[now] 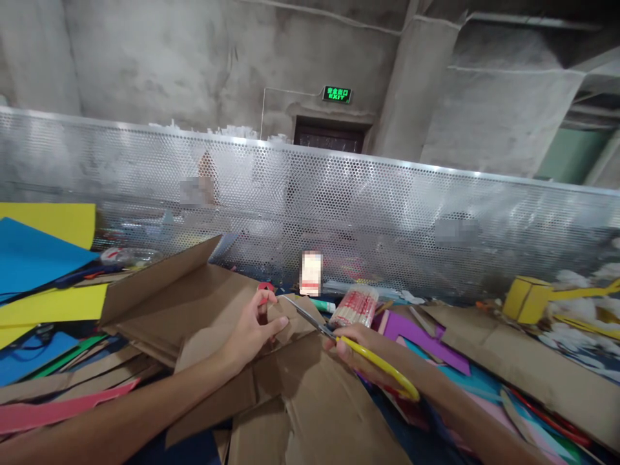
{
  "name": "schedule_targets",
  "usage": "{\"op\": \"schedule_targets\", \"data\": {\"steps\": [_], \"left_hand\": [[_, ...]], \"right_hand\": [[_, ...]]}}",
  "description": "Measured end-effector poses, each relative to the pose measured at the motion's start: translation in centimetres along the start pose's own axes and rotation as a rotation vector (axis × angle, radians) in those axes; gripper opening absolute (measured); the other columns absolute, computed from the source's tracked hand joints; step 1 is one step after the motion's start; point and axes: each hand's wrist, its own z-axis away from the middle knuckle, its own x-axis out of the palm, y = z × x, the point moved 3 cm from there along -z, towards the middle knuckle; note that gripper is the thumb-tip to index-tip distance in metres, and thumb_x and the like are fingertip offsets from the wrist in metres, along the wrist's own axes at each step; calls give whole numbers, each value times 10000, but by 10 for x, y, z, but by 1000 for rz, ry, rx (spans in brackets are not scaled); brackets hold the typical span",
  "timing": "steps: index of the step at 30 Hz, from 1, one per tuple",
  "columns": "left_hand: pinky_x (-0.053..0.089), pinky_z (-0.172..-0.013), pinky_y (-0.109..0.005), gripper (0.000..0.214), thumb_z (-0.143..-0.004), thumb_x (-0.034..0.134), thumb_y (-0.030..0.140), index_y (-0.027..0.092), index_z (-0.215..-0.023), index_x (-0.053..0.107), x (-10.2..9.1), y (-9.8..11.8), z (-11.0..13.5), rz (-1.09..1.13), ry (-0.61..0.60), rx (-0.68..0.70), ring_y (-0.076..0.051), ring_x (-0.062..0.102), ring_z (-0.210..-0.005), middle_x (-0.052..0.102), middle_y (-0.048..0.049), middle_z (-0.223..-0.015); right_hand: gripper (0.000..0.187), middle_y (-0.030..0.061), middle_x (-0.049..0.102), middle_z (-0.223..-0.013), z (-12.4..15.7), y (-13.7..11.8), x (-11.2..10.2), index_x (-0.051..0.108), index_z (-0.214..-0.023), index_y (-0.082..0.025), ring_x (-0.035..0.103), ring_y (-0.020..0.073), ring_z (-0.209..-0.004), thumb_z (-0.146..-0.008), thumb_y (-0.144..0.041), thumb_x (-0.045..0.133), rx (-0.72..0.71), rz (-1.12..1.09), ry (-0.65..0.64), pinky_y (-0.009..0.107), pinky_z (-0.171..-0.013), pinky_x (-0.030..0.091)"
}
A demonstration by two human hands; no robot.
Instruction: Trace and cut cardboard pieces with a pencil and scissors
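My left hand [254, 326] pinches a small piece of brown cardboard [298, 320] between thumb and fingers, near the middle of the view. My right hand [356, 345] grips a pair of scissors [382, 367] with yellow handles. Their metal blades point up and to the left and lie against the small cardboard piece, close to my left fingertips. Whether the blades are cutting into it I cannot tell. Beneath both hands spread larger flattened sheets of cardboard [320, 400]. A folded cardboard box [179, 297] stands just left of my left hand.
A perforated metal screen [242, 187] runs along the back. Wrapped wooden sticks [356, 307] lie behind my right hand, beside purple foam [426, 339]. Yellow sheets [53, 307] and a blue sheet [39, 255] fill the left. At right are a cardboard strip [523, 355] and a yellow box [526, 299].
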Motion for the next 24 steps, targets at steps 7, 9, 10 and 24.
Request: {"op": "schedule_targets", "data": {"steps": [7, 9, 10, 24], "left_hand": [[370, -490, -178, 470, -737, 771, 388, 248, -970, 387, -1, -6, -1, -9, -23, 19, -83, 449, -528, 543, 78, -673], [362, -492, -183, 423, -754, 755, 391, 240, -949, 412, -2, -7, -2, -38, -29, 46, -86, 442, -531, 523, 77, -659], [356, -493, -186, 384, -763, 744, 395, 228, -924, 437, -2, -7, -3, -63, -34, 64, -85, 436, -533, 515, 71, -658], [358, -479, -193, 287, -759, 738, 391, 170, -822, 566, -4, -10, -5, -134, -18, 101, -79, 429, -536, 509, 44, -672]], "right_hand": [[524, -6, 446, -684, 0, -2, -2, 490, -771, -168, 383, 117, -592, -910, -662, 383, -41, 30, -18, 222, -484, 272], [515, -5, 454, -692, -1, -1, -2, 480, -743, -168, 388, 120, -610, -908, -650, 405, -43, 30, 10, 224, -506, 278], [508, -10, 443, -684, -2, 1, -2, 477, -736, -169, 383, 118, -611, -904, -645, 422, -52, 21, 21, 226, -513, 278], [510, -47, 301, -591, -7, -1, 2, 366, -615, -182, 300, 100, -568, -901, -582, 503, -29, 7, 63, 257, -510, 201]]}}
